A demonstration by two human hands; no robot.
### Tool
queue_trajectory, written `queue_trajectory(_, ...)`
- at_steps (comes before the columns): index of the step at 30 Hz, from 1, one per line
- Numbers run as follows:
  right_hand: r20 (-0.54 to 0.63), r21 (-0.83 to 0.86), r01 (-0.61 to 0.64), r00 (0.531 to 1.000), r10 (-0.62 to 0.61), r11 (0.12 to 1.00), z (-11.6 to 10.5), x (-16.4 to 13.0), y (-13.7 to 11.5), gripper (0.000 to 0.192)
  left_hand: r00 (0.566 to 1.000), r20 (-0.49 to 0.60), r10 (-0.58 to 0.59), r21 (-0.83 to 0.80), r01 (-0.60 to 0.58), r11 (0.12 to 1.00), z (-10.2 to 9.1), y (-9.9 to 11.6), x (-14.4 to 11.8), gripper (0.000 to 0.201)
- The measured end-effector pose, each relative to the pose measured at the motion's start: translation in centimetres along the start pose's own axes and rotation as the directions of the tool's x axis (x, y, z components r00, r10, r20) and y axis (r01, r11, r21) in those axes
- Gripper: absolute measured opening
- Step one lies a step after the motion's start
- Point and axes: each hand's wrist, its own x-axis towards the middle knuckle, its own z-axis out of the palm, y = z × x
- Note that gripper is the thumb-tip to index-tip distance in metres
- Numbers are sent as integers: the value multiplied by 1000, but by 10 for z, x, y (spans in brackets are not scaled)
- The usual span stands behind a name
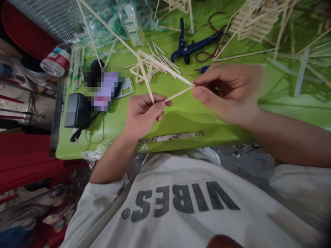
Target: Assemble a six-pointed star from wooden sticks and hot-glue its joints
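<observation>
Head view: left hand [141, 115] pinched on thin wooden sticks [155, 70], right hand [227, 93] pinched on their joined tips, held just above green counter [186, 117]. Blue pliers [192, 46] beyond, loose stick pile [147, 67] nearby.

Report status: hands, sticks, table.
Left hand and right hand each pinch thin sticks, tips meeting. Loose stick pile behind. Blue cutter beyond, clear.

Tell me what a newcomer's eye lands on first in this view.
First, the two hands in the middle: the left hand and right hand pinch thin wooden sticks that meet in a triangle above the green table. Behind them lies a loose pile of stick pieces, with blue pliers further back. A black adapter sits at the table's left edge.
</observation>
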Motion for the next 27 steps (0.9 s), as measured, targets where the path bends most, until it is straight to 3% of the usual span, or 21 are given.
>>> queue_trajectory(6,-26,-29,-24,999,23,999,2,-1,0,13,999,-3,46,-4,-46,999,1,-1,-1,12)
queue_trajectory(11,-73,-25,33,997,-35,999,4,2,-1,16,999,-21,47,25,-46,999,2,-1,-1,14)
queue_trajectory(16,-60,-12,61,996,-62,998,4,5,4,5,996,-32,78,-63,-80,995,2,-7,2,13)
queue_trajectory(20,-80,-33,146,986,-148,989,6,5,12,13,996,-42,74,-120,-78,990,-1,-13,3,9)
queue_trajectory(25,-99,-83,87,991,-95,993,5,2,16,24,997,-49,58,-134,-64,989,-4,-14,3,17)
queue_trajectory(27,-91,-94,120,988,-128,988,3,2,18,26,997,-51,53,-145,-59,988,-2,-14,4,12)
